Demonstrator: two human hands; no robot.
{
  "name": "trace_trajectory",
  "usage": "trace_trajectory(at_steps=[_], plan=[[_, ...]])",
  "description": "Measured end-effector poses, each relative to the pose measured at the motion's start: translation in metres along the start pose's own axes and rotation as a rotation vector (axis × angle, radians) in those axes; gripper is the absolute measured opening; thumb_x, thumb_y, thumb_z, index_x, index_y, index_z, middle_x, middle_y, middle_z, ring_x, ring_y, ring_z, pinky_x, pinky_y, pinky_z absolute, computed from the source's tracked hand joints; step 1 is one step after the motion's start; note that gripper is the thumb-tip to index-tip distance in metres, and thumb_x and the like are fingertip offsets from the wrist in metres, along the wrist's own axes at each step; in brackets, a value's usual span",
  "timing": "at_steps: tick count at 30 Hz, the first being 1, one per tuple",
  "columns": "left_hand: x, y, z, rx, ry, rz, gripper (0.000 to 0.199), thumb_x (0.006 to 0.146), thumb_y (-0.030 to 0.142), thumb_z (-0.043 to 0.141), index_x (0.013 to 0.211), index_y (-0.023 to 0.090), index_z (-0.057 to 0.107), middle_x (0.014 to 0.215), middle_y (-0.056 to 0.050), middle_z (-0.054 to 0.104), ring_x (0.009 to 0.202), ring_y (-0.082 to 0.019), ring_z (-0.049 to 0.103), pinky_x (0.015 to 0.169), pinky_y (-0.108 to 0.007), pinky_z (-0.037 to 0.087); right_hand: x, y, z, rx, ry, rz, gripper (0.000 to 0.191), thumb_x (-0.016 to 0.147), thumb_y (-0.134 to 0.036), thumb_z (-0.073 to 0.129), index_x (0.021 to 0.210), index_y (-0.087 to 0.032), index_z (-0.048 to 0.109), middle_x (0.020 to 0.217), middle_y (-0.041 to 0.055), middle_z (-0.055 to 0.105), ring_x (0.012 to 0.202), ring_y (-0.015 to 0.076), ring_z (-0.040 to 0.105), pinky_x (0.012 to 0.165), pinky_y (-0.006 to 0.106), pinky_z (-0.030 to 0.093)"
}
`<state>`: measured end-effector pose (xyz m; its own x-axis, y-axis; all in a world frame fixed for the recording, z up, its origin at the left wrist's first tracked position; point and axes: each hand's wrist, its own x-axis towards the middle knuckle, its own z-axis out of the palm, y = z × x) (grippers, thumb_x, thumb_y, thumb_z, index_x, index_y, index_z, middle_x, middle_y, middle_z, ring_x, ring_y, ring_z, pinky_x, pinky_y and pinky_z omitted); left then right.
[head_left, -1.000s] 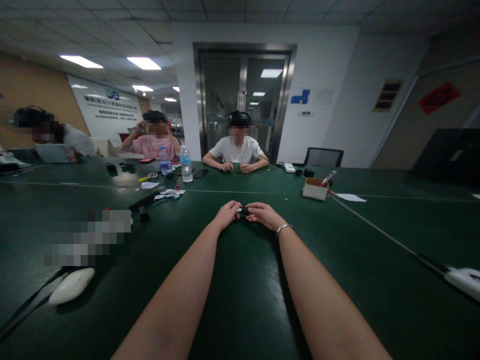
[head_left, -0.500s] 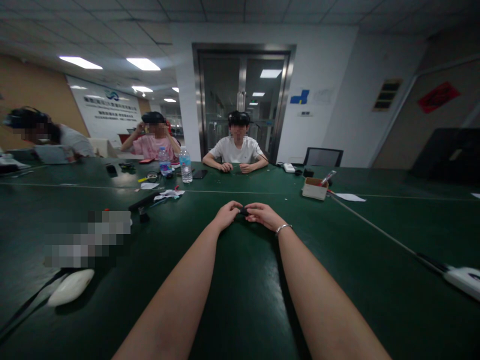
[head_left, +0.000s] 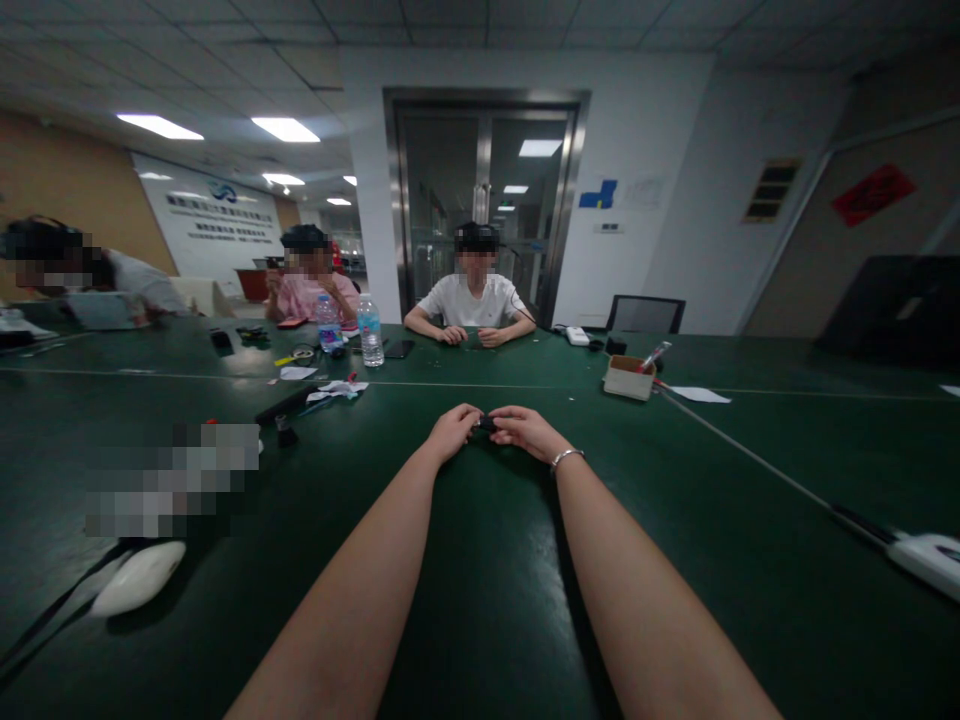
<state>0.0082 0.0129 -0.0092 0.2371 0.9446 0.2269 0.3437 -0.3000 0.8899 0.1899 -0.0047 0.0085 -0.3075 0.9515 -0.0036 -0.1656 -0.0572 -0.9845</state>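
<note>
Both arms reach forward over the dark green table. Between my hands is a small black object, too small for me to tell its kind. My left hand pinches its left end, where a light, shiny bit shows. From the other side, my right hand has its fingers closed on the black part. A silver bracelet circles my right wrist. The fingers hide part of the object, which is held at or just over the tabletop.
A small cardboard box stands ahead on the right, with a cable running to a white power strip. Water bottles and a phone lie farther off. A white mouse-shaped item is at left. A person sits opposite.
My hands and the black object stay almost in the same place. Across the table, the person in pink has lowered their raised hands somewhat.
</note>
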Motion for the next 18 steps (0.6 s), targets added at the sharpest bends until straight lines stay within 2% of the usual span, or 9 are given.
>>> trace_trajectory(at_steps=[5, 8, 18], plan=[[0.0001, 0.0004, 0.0011, -0.011, 0.000, 0.010, 0.030, 0.081, 0.036, 0.048, 0.098, 0.017, 0.063, 0.071, -0.002, 0.058, 0.059, -0.010, 0.051, 0.050, -0.020, 0.038, 0.0013, 0.0012, -0.0007, -0.003, -0.003, -0.003, 0.015, 0.079, -0.004, 0.061, 0.093, -0.009, 0.062, 0.068, 0.0073, 0.068, 0.058, 0.0127, 0.068, 0.057, 0.019, 0.057], [-0.0010, 0.0011, 0.0014, -0.032, -0.016, 0.001, 0.033, 0.084, 0.039, 0.043, 0.098, 0.016, 0.062, 0.067, -0.001, 0.056, 0.056, -0.010, 0.049, 0.050, -0.020, 0.038, 0.0020, 0.0020, -0.0012, -0.002, 0.001, -0.003, 0.015, 0.079, -0.004, 0.060, 0.093, -0.009, 0.062, 0.068, 0.0076, 0.068, 0.058, 0.0130, 0.067, 0.057, 0.020, 0.057], [-0.0035, 0.0046, 0.0009, -0.012, -0.012, -0.018, 0.027, 0.081, 0.030, 0.045, 0.098, 0.017, 0.062, 0.074, -0.001, 0.056, 0.061, -0.010, 0.050, 0.052, -0.019, 0.039, -0.0009, 0.0005, -0.0003, -0.006, -0.001, -0.005, 0.016, 0.078, -0.004, 0.061, 0.093, -0.010, 0.061, 0.070, 0.0069, 0.068, 0.059, 0.0127, 0.067, 0.058, 0.020, 0.057]])
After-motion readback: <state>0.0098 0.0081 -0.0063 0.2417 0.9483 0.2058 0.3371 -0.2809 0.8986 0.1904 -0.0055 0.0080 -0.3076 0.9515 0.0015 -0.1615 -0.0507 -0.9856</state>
